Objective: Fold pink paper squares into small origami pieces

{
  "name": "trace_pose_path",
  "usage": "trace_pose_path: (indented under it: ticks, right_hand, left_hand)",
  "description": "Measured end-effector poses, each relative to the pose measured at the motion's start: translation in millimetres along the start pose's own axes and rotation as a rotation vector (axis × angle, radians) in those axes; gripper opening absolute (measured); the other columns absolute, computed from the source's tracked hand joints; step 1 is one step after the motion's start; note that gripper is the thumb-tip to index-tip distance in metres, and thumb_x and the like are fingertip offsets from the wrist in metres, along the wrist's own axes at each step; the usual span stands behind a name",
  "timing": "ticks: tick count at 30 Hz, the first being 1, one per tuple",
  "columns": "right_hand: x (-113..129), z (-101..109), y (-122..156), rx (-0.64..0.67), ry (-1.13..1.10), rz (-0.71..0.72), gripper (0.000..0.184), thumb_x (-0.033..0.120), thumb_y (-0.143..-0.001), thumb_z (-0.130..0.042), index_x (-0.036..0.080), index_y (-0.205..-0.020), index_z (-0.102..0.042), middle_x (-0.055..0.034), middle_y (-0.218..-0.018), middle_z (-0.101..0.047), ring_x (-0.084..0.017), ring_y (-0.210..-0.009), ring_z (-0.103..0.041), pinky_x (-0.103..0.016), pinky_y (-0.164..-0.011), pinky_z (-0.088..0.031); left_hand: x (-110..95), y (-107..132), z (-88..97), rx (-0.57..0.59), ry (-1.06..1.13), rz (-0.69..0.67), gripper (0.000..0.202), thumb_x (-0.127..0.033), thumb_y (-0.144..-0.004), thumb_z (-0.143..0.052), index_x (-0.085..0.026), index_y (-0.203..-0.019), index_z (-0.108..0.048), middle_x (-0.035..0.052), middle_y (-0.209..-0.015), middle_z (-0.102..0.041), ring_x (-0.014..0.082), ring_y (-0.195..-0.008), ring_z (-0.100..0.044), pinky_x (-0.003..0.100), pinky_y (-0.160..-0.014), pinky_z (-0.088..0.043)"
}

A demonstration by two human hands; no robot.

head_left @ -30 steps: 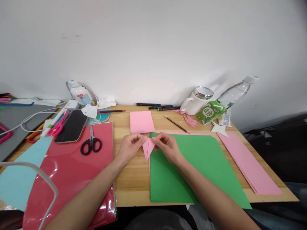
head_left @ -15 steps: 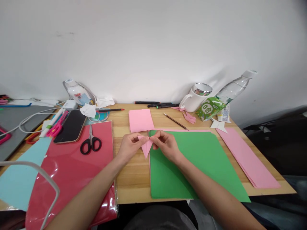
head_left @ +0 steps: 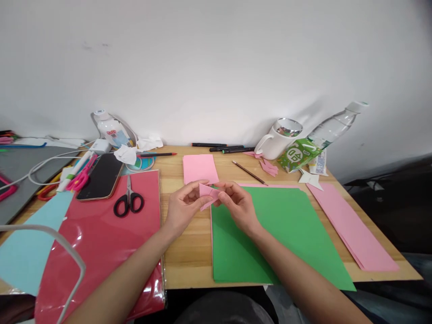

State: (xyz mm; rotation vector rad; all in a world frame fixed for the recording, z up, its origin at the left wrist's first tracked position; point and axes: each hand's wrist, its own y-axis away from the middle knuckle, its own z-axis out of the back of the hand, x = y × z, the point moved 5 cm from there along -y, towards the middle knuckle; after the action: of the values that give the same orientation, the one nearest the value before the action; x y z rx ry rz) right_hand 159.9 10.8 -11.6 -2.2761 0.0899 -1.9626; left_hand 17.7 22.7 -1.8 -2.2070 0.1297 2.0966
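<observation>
A small folded pink paper [head_left: 206,191] is held up between both hands, over the gap between the red and green sheets. My left hand [head_left: 183,206] pinches its left side with thumb and fingers. On the right side, my right hand [head_left: 238,204] grips the paper's edge between thumb and fingertips. Creases show on the paper's face; its far side is hidden by the fingers. Just behind the hands lies a stack of pink paper squares [head_left: 200,168]. The right forearm crosses over the green paper [head_left: 280,234].
Black-handled scissors [head_left: 128,200] and a phone [head_left: 101,177] lie on the red plastic-wrapped paper [head_left: 111,252] at left. A pencil [head_left: 249,173], folded pink pieces [head_left: 269,168], a white mug [head_left: 278,139], a green carton [head_left: 299,155] and a tilted bottle [head_left: 337,123] stand or lie at back right.
The folded pink paper has turned: its point faced down toward me before, and now it lies sideways between the fingers. Both hands have shifted their grip slightly.
</observation>
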Motion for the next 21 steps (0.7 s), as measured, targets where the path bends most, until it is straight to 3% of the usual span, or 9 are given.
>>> trace_pose_path:
  ticks: [6, 10, 15, 17, 21]
  right_hand:
    - [1, 6, 3, -0.132, 0.026, 0.052, 0.026, 0.044, -0.071, -0.071, 0.022, -0.084, -0.066, -0.0003, -0.071, -0.063, -0.013, -0.061, -0.055, -0.03, -0.062, -0.051]
    - [-2, 9, 2, -0.138, 0.054, 0.08, 0.026, 0.04, -0.069, -0.074, 0.022, -0.088, -0.067, -0.0012, -0.076, -0.063, -0.013, -0.063, -0.055, -0.028, -0.059, -0.049]
    - [3, 9, 4, -0.122, 0.076, 0.204, 0.008, 0.028, -0.077, -0.068, 0.024, -0.084, -0.07, -0.0029, -0.085, -0.063, -0.014, -0.07, -0.056, -0.025, -0.052, -0.048]
    - [6, 12, 5, -0.164, 0.117, 0.258, 0.007, 0.027, -0.079, -0.066, 0.025, -0.084, -0.07, -0.0036, -0.088, -0.062, -0.015, -0.072, -0.057, -0.026, -0.05, -0.049]
    - [10, 14, 7, -0.211, 0.217, 0.343, 0.006, 0.026, -0.08, -0.064, 0.024, -0.084, -0.068, -0.0046, -0.088, -0.06, -0.017, -0.08, -0.058, -0.03, -0.062, -0.052]
  left_hand:
    - [9, -2, 2.3, 0.009, -0.004, 0.065, 0.055, -0.035, -0.059, -0.078, -0.017, -0.11, -0.066, 0.0005, -0.076, -0.07, 0.0162, -0.072, -0.063, 0.025, -0.065, -0.049]
    - [10, -2, 0.9, 0.018, -0.007, 0.055, 0.058, -0.034, -0.06, -0.078, -0.017, -0.114, -0.065, 0.0008, -0.079, -0.07, 0.0166, -0.074, -0.063, 0.026, -0.069, -0.049]
    - [5, -3, 7.1, -0.079, -0.129, -0.081, 0.051, -0.032, -0.061, -0.079, -0.021, -0.109, -0.067, 0.0027, -0.093, -0.065, 0.0158, -0.081, -0.061, 0.027, -0.076, -0.049]
    - [4, -6, 11.0, -0.117, -0.126, -0.124, 0.054, -0.031, -0.059, -0.08, -0.02, -0.11, -0.066, 0.0015, -0.088, -0.062, 0.0149, -0.081, -0.06, 0.026, -0.076, -0.049]
    - [9, -11, 11.5, -0.062, -0.007, -0.033, 0.058, -0.043, -0.063, -0.076, -0.015, -0.112, -0.062, 0.0021, -0.079, -0.064, 0.0136, -0.07, -0.061, 0.025, -0.068, -0.049]
